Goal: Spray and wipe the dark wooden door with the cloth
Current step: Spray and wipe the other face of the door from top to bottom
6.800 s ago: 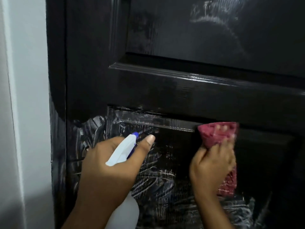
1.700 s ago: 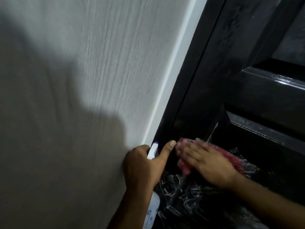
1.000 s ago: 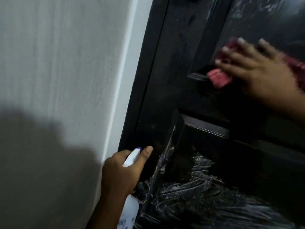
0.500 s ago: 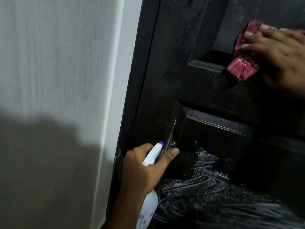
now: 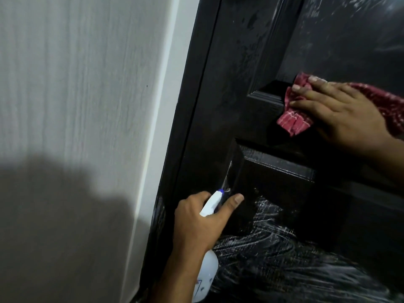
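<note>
Inspecting the cloth [image 5: 293,122] first, we find it spread against the door [image 5: 236,62]. It lies on the upper part of the cross rail [image 5: 251,125] and laps over the moulded corner just above it. The right hand [image 5: 341,114] lies flat on top of it, fingers straight and pointing along the rail toward the door's edge. This grip presses the cloth and does not close on it.

Below the rail, the lower panel [image 5: 284,265] carries white swirled streaks, which we judge to be wet residue. They lie down and slightly left of the cloth, so we judge the coming stroke must cross the rail downward.

Also below the rail, the left hand [image 5: 196,224] is wrapped round the neck of the spray bottle [image 5: 211,206]. The nozzle is aimed up toward the rail, with one digit stretched beside it. This hand is nearer the streaks, yet it holds no cloth.

Beyond the rail's left end stands the pale wall [image 5: 76,84].
</note>
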